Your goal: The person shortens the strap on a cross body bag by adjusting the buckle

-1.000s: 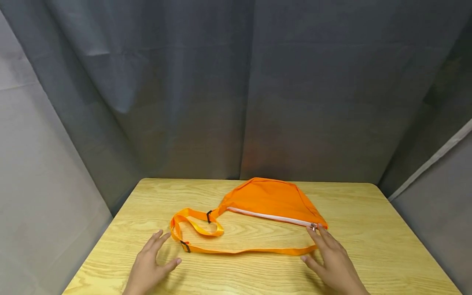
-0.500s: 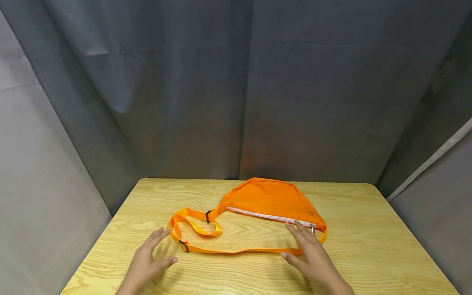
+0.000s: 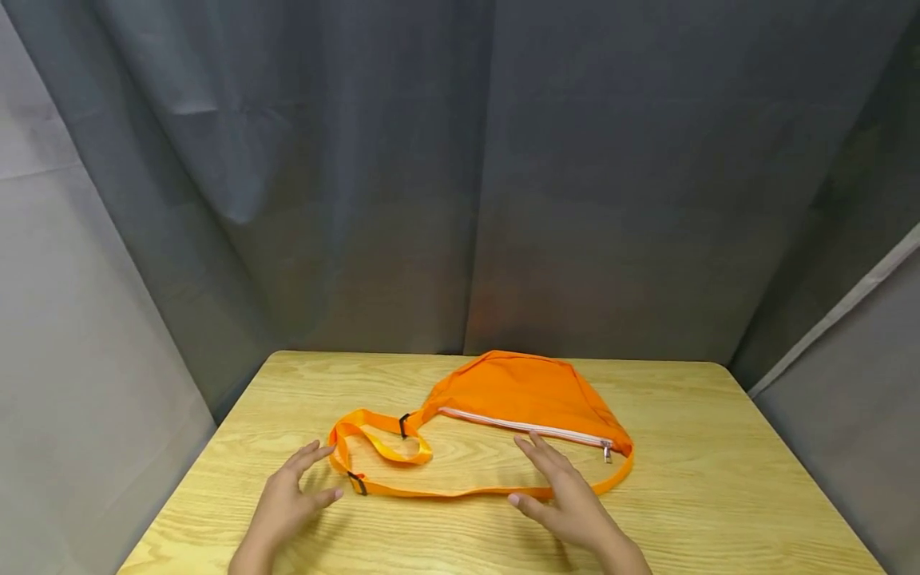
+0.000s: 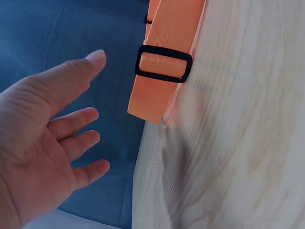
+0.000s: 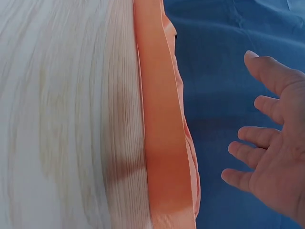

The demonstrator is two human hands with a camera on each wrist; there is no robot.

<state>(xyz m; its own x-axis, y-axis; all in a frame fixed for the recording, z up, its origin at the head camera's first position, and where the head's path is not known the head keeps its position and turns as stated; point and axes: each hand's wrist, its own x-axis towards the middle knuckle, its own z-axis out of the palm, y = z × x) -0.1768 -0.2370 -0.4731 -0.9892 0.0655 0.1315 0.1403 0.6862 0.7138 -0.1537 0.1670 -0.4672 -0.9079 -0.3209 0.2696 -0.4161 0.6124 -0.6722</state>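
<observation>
An orange waist bag [image 3: 528,393] lies flat on the table, its white zipper [image 3: 528,426] facing me and the metal zipper pull [image 3: 607,453] at the right end. Its orange strap [image 3: 460,491] runs in a loop toward me, bunched at the left by two black buckles. One buckle [image 4: 163,64] shows close in the left wrist view. My left hand [image 3: 283,499] hovers beside the strap's left bend, fingers spread, holding nothing. Over the strap's front run is my right hand [image 3: 568,499], likewise spread and without anything in it; in the right wrist view it is apart from the strap [image 5: 164,114].
The wooden table [image 3: 719,463] has bare surface to the right of the bag and along its front. A dark grey curtain [image 3: 611,176] hangs behind the far edge, and pale cloth walls [image 3: 79,319] stand at both sides.
My right hand has moved left, away from the bag's right end and zipper pull, to over the strap. My left hand has barely shifted. Bag and strap lie the same.
</observation>
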